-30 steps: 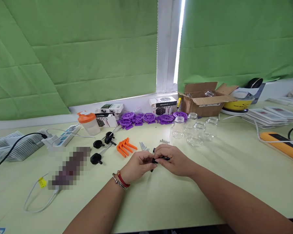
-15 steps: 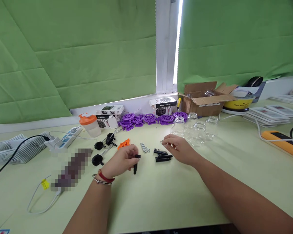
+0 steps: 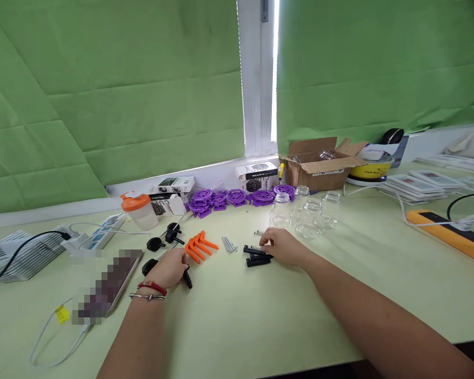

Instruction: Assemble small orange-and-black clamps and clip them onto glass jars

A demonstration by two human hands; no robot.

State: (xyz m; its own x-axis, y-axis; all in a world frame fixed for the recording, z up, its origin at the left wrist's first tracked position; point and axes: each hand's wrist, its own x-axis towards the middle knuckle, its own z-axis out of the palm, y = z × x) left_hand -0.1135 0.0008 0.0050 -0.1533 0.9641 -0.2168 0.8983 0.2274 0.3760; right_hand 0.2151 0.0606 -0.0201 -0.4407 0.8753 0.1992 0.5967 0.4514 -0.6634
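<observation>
My left hand [image 3: 169, 268], fingers closed, grips a small black cylinder [image 3: 187, 278] beside the orange angled pieces [image 3: 199, 246]. My right hand [image 3: 278, 245] has its fingers pinched at the right end of several black tubular parts [image 3: 257, 261]; whatever is between the fingertips is too small to name. Small springs [image 3: 258, 232] lie just behind those parts. Silver screws [image 3: 227, 244] rest between the orange pieces and the black parts. Black round knobs with metal rods [image 3: 174, 236] lie behind my left hand.
Purple wheel-like parts [image 3: 236, 197] line the back, near small boxes [image 3: 256, 183]. Glass jars [image 3: 312, 215] and an open cardboard box [image 3: 324, 171] stand right of centre. A shaker bottle [image 3: 140, 211], a power strip [image 3: 106, 235] and a partly blurred flat device [image 3: 127, 278] are at left.
My left hand has moved left with the black cylinder, uncovering the orange pieces. My right hand has come down toward the black parts. The whole view has shifted slightly.
</observation>
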